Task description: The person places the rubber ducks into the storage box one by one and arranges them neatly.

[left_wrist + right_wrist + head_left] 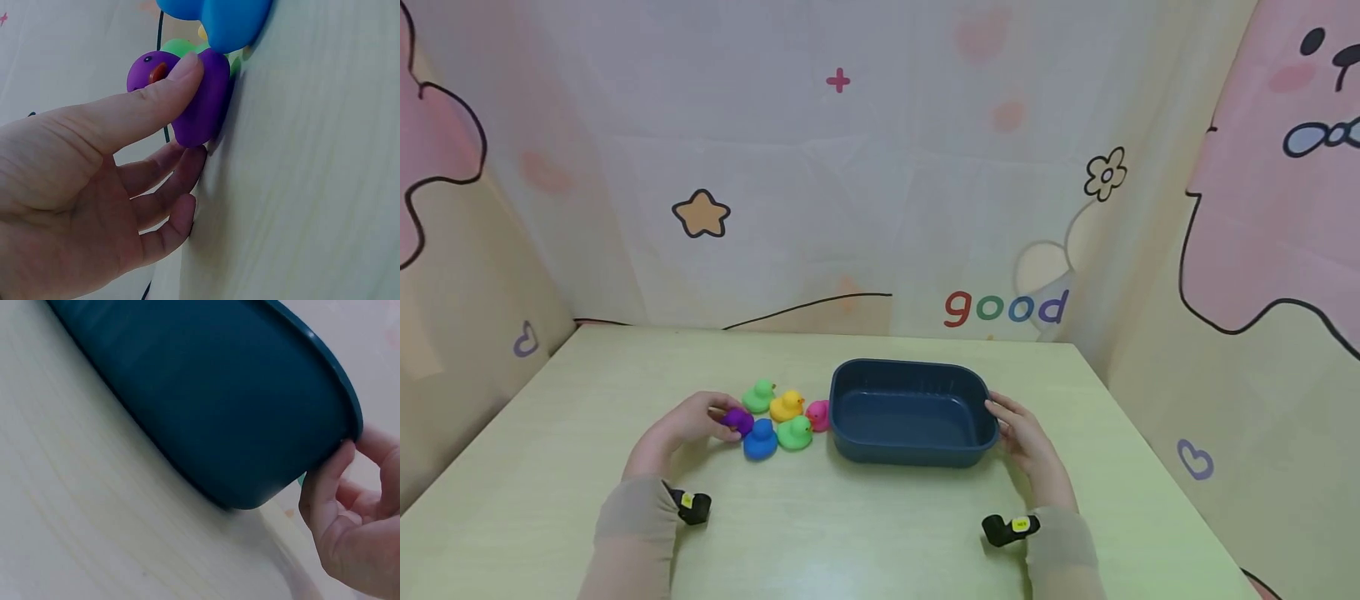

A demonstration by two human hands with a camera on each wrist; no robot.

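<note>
My left hand (698,418) is at the left of a cluster of toy ducks and pinches the purple rubber duck (203,103). Its thumb lies across the duck's side, with the other fingers low by the tabletop. Close by sits a blue rubber duck (761,441). Farther along are two green ducks, one behind (758,397) and one in front (794,434), a yellow duck (787,407) and a pink duck (817,415). At the right end of a dark blue plastic basin (910,454), my right hand (1024,437) holds the rim, thumb under its edge.
The basin stands on a pale wood-grain table (820,533), its left end right beside the pink duck. A printed cloth backdrop (865,192) rises behind the table and along both sides. Each wrist wears a small black camera.
</note>
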